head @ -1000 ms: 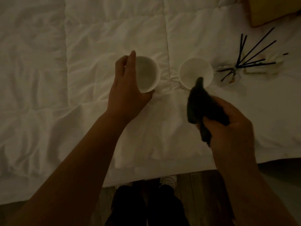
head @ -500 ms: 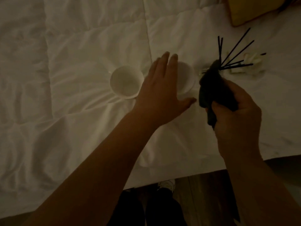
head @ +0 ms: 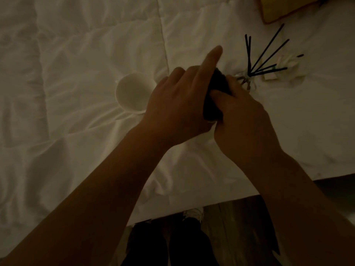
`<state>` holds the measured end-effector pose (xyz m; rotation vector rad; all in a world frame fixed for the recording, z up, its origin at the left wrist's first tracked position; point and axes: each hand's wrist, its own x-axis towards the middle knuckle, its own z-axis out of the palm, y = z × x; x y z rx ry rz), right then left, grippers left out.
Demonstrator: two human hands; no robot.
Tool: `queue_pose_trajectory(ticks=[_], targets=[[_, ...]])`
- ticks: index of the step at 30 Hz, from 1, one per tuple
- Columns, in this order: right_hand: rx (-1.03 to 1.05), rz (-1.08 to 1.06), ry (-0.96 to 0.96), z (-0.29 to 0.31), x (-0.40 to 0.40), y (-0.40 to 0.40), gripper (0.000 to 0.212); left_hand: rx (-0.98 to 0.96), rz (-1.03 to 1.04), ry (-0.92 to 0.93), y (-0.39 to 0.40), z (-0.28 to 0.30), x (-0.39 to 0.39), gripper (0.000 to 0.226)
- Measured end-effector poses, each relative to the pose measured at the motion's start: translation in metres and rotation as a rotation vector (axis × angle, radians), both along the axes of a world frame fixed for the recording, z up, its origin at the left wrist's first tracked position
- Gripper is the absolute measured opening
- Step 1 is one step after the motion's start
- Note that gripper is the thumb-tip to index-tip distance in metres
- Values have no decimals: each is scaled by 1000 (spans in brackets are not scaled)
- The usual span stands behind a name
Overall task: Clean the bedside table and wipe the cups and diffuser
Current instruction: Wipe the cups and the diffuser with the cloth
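Now the second cup, hidden between both hands near the duvet's (head: 80,54) front edge, had been gripped by the left hand (head: 178,104); the dark cloth (head: 217,93) was pressed into it by the right hand (head: 247,120), so wiping had probably begun. The other cup (head: 132,93) stood just left.

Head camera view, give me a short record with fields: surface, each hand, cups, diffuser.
surface: white quilted bedcover
left hand: wrapped round the second cup, which is almost hidden; index finger straight
right hand: grips dark cloth, pressed against that cup
free cup: white, upright on the bedcover, left of the hands
diffuser: dark reeds fanning out, right of the hands
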<state>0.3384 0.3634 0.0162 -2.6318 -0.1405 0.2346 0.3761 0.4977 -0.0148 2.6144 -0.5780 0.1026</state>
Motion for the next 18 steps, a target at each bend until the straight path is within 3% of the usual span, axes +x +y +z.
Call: queue_pose_trajectory(ticks=[3, 7, 12, 14, 15, 17, 18], targets=[[-6, -20, 94, 0, -4, 2, 45, 15, -60, -61, 2, 2, -5, 108], [-41, -25, 161, 3, -9, -4, 33, 42, -98, 17, 0, 2, -17, 99], [-3, -57, 94, 3, -31, -13, 23, 54, -103, 10, 0, -2, -22, 94], [261, -214, 114, 2, -42, -19, 26, -40, 8, 116, 1, -2, -26, 102], [497, -339, 150, 3, -46, -21, 31, -141, 80, 232, 2, -1, -28, 109], [887, -602, 177, 7, -55, -22, 46, -444, 197, 483, 7, 1, -38, 118], [949, -670, 151, 7, -58, -23, 50, -577, 232, 571, 9, 2, -44, 113]])
